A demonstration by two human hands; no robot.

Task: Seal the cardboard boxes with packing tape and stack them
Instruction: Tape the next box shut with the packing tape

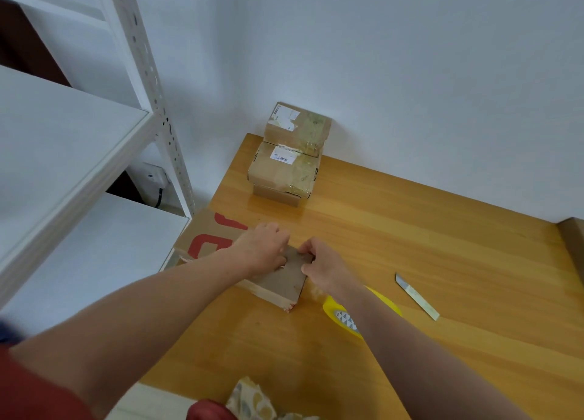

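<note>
Hands on 1 small cardboard box at the near-left part of the wooden table. Left hand curled over the box's far-left top edge, fingers bent down onto the cardboard, gripping it. Right hand pinching the box's far-right edge, thumb and fingertips closed on the flap there. Box lying flat, grey-brown top face up, near corner torn and showing a bit of red.

Under and left of the box: larger flattened cardboard sheet with red print, overhanging the table's left edge. Just beside the right forearm: yellow tape roll, lying flat on the table, partly hidden by the arm. Right of the roll, apart from it: cutter blade lying flat, point toward the far side.

Far end of the table, against the white wall: stack of 3 taped boxes, top 2 bearing white labels and clear tape, bottom 1 mostly hidden. White metal shelving standing left of the table. Patterned cloth at the table's near edge. Brown cardboard edge at the frame's right side, can't tell what it belongs to.
</note>
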